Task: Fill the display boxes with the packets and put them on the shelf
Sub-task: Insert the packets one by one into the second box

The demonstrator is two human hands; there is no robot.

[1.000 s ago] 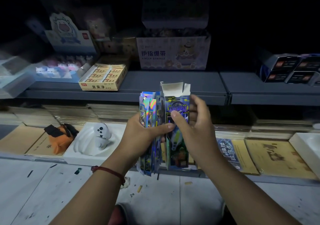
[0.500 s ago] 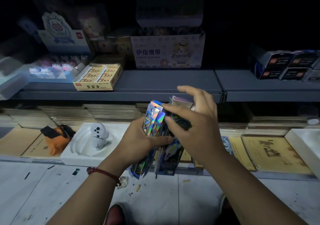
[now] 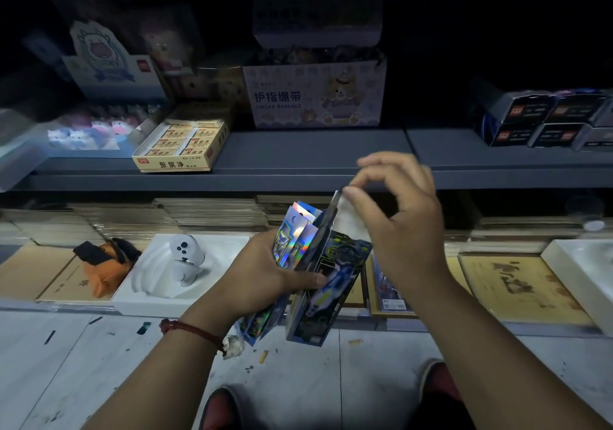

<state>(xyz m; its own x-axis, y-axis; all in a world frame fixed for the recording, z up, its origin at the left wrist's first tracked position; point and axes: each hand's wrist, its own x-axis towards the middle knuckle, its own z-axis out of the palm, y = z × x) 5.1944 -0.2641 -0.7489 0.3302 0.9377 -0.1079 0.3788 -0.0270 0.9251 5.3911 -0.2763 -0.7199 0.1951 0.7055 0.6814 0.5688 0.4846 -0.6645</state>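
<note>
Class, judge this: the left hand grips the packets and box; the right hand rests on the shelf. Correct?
Not quite. In the head view the right hand pinches the top flap of the box, off the shelf. The left hand grips the packets and box.

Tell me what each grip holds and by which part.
Left grip clasps shiny holographic foil packets and blue cardboard box mid-length; right grip pinches its white top flap.

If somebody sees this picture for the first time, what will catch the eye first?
The shiny holographic packets at the centre, gripped by the left hand together with a blue display box, whose white flap the right hand pinches. Behind, on the grey shelf, a pale finger bandage box and a yellow carton stand out of the dark.
</note>
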